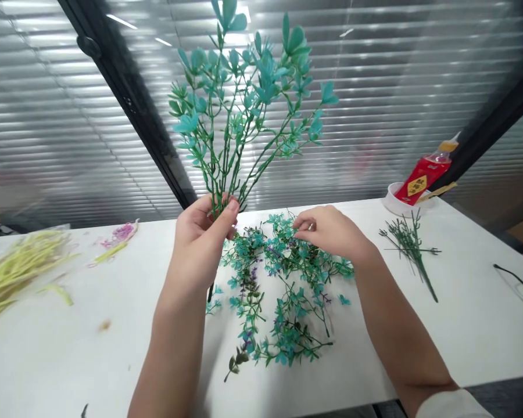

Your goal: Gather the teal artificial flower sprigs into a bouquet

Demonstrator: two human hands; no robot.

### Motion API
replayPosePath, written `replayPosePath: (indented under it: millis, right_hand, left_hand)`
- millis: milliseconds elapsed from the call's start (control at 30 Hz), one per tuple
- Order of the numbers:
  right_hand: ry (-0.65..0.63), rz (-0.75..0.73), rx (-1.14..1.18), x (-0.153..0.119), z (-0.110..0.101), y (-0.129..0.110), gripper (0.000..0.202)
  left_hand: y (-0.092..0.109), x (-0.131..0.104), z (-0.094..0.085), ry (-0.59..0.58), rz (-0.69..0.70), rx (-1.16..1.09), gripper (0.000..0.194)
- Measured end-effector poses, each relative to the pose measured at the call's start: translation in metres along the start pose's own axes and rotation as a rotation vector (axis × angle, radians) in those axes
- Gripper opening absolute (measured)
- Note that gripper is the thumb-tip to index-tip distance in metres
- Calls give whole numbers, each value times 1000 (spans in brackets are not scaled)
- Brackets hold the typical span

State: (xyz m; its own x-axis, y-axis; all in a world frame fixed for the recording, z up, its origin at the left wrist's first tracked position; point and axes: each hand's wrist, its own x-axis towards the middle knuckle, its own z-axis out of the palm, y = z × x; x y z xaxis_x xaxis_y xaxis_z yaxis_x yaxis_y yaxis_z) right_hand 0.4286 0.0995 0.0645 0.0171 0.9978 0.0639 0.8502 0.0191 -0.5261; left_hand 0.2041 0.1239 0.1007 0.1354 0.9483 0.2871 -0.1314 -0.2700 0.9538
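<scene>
My left hand is closed around the stems of an upright bunch of artificial flowers with turquoise petals and green leaves. The lower stem end shows below the palm. To its right, my right hand has its thumb and fingertips pinched together over a pile of loose artificial sprigs. Whether a sprig is between those fingertips I cannot make out. The sprigs, turquoise and green with some purple, spread over the white table between my forearms.
A bare green stem bundle lies at the right. Behind it, a red bottle leans in a white bowl. Yellow-green strips in clear plastic and a small pink-purple piece lie left. Window blinds rise behind the table.
</scene>
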Motion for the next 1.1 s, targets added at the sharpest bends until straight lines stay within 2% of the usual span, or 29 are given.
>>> replayPosePath:
  millis: [133,267,367,433,567,767,967,1100]
  right_hand:
    - [167,-95,255,-12,-13,4,12]
    - [245,-296,438,-25,-24,4,10]
    - [313,-463,587,-29,-26,3,6]
    - [346,-498,708,-29,-23,0,8]
    - [430,-500,935,-26,-13,-8,13]
    - [391,-407,910,-24,-1,-20,17]
    - [596,-367,945,-20,8,-31,13]
    - [673,-343,949,-20,8,-36,9]
  left_hand:
    - [-2,2,2,29,-15,-11,26]
    - [-6,2,2,34,-10,-23,28]
    - [-8,1,3,18,-7,-19,27]
    - [-9,0,5,6,-16,-9,27]
    - [-11,-2,10,-36,-19,6,25]
    - [-16,-4,16,-82,-39,9,26]
    - [-23,-7,18,-164,11,45,21]
    - [-26,-8,20,-182,33,75,22]
